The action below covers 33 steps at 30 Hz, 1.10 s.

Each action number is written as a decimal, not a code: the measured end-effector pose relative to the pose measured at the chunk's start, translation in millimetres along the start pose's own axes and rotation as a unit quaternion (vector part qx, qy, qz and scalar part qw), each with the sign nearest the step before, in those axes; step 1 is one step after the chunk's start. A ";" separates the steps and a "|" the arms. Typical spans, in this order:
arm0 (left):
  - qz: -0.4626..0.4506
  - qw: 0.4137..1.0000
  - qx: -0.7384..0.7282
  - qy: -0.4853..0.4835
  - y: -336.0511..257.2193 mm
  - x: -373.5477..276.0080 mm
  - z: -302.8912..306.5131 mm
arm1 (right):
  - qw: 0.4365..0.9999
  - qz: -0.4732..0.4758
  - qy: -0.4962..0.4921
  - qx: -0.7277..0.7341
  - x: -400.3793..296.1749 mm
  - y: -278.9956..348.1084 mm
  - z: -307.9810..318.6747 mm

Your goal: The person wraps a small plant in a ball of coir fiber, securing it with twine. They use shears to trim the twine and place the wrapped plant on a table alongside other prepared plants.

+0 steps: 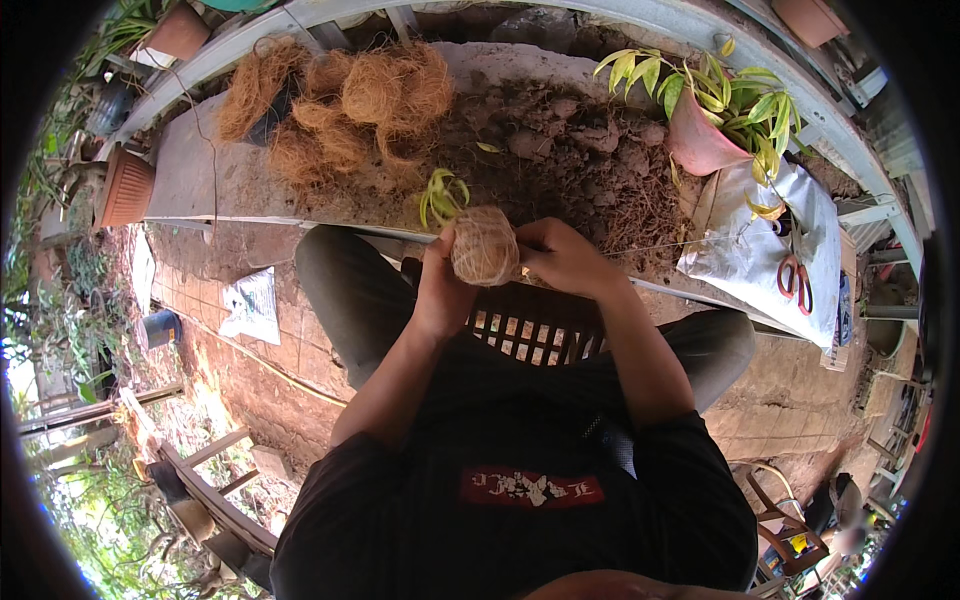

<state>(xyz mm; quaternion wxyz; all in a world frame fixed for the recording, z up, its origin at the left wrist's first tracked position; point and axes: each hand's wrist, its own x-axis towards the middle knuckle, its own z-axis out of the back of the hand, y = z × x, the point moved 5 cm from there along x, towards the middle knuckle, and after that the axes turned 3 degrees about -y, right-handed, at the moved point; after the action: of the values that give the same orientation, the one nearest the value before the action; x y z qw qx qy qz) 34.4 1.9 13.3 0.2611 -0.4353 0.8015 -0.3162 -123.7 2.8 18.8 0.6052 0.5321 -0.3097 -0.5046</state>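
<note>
My left hand (444,289) grips a ball of brown fibre (484,246) wound with many turns of pale thread. A small plant with yellow-green leaves (444,196) sticks out of the ball's far left side. At the ball's right side is my right hand (566,255), its fingers curled and pinched together. A thin pale thread (679,244) stretches from this hand towards the white sack (739,225) on the right. Scissors with reddish-brown handles (795,285) lie on that sack.
Clumps of coconut fibre (375,94) lie at the table's far left, beside dark loose soil (555,142). A pink pot (701,139) with a leafy plant rests tipped at the right. A terracotta pot (126,187) stands beyond the table's left end. Metal rails (885,180) border the table.
</note>
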 end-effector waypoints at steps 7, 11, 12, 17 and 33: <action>0.051 0.985 0.159 -0.039 14.9 -5.9 14.6 | 0.994 0.057 -0.073 -0.050 4.2 1.9 25.6; 0.068 0.964 0.255 0.017 15.3 -12.4 -2.8 | 0.988 0.058 -0.126 -0.062 1.4 10.0 26.3; 0.079 0.959 0.271 -0.004 13.9 -12.3 -6.4 | 0.986 0.072 -0.140 -0.063 -2.5 18.2 22.8; 0.079 0.975 0.192 -0.082 21.1 -5.3 3.7 | 0.957 0.160 -0.197 -0.143 -16.9 46.5 1.2; 0.083 0.994 0.068 0.019 0.8 28.3 -26.4 | 0.961 0.176 -0.140 -0.162 -57.7 68.1 41.5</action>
<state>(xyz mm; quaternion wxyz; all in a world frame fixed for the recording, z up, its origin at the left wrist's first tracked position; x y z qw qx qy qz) 1.9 -14.8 26.2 0.3002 -0.3425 0.8164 -0.3551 -159.7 38.1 103.4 0.7130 0.2881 -0.3948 -0.5028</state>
